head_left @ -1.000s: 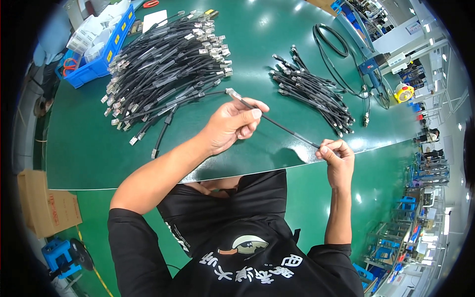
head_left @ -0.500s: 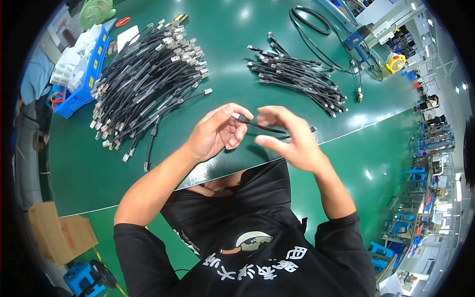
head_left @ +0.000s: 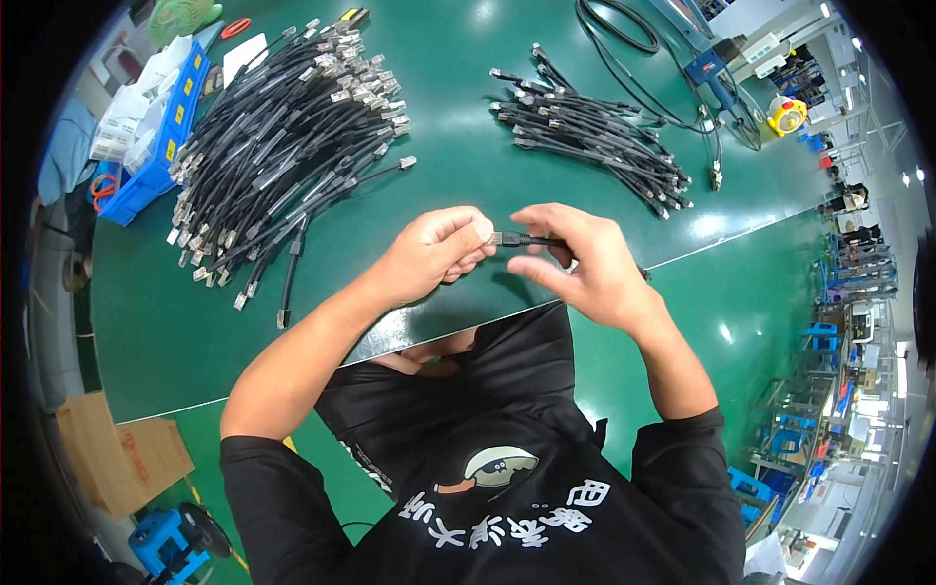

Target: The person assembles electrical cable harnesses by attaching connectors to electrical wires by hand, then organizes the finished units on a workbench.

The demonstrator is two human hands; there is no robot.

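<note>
A short black network cable [head_left: 517,239] is held level above the near edge of the green table. My left hand [head_left: 437,253] pinches its plug end between thumb and curled fingers. Around the cable's other part, my right hand [head_left: 597,261] is curved with thumb and fingers apart, and the cable runs behind its fingers. The far end shows only as a small dark tip past the right wrist. On the left lies a big heap of similar black cables [head_left: 283,146] with clear plugs; a smaller bundle of cables [head_left: 595,136] lies to the right.
A blue bin [head_left: 161,180] with white packets and red-handled scissors [head_left: 104,190] stands at the far left. Toward the far right lie a blue power tool [head_left: 710,73], a coiled black lead [head_left: 624,44] and a yellow round object [head_left: 786,115]. The table's front edge [head_left: 458,336] runs before me.
My left hand has closed from a loose, partly spread grip into a pinch on the plug. The cable has turned level, and the right hand has shifted slightly right along it.
</note>
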